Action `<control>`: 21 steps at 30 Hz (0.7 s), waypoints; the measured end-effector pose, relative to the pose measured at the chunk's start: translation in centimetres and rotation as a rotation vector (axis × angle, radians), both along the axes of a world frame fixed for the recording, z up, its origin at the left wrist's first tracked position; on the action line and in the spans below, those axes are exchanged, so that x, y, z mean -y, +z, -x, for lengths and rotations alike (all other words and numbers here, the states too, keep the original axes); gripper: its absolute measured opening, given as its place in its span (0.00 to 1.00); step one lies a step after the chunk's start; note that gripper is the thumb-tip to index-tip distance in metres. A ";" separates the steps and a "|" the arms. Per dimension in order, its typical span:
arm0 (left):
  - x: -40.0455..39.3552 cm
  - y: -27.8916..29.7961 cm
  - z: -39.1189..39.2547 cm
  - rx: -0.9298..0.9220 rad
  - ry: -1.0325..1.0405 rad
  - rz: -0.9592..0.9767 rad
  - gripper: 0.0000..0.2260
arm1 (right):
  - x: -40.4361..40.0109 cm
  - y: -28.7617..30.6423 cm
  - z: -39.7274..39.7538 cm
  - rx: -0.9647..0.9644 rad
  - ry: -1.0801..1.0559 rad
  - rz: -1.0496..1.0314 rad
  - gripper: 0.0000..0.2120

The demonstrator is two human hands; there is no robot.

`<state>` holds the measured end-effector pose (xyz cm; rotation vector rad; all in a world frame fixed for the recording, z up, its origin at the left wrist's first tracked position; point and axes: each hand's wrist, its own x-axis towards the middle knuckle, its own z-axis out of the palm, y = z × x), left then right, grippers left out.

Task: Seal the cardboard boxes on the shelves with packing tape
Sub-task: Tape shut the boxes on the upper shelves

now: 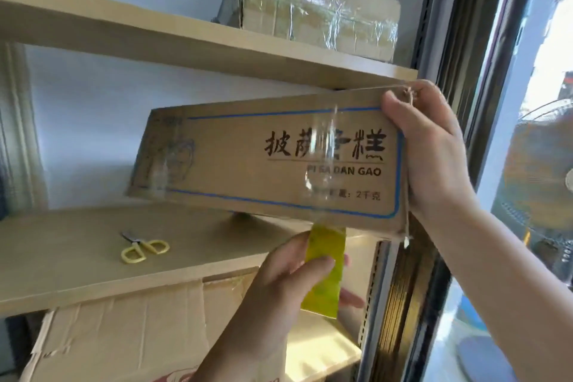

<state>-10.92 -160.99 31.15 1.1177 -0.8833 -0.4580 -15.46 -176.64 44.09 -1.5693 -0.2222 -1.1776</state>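
Wood shelves by window. My right hand grips box at 3 o'clock edge, tilted off shelf. My left hand holds tape roll at 6 o'clock; strip probably runs up face. Keep tension, wrap flat, press down seam.

A pair of yellow-handled scissors is laid flat on the middle wooden shelf, blades closed and pointed toward the wall. A dark window frame is seen at the right. Beyond the glass, what may be a fan grille is made out.
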 end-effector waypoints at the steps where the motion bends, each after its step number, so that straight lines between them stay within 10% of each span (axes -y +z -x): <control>1: 0.4 1.3 0.6 0.008 0.029 0.034 0.17 | 0.6 1.5 0.0 -0.024 0.022 -0.125 0.02; 6: 4.3 8.0 0.1 0.030 0.212 0.054 0.16 | 5.8 6.0 -2.6 -0.213 -0.040 -0.405 0.06; 12: 11.0 13.5 -5.0 0.148 0.332 -0.089 0.21 | 8.0 5.6 -3.5 -0.481 -0.600 0.757 0.17; 21: 11.5 8.3 -8.8 0.231 0.182 0.072 0.13 | 12.2 3.3 -8.9 -0.454 -0.840 0.944 0.24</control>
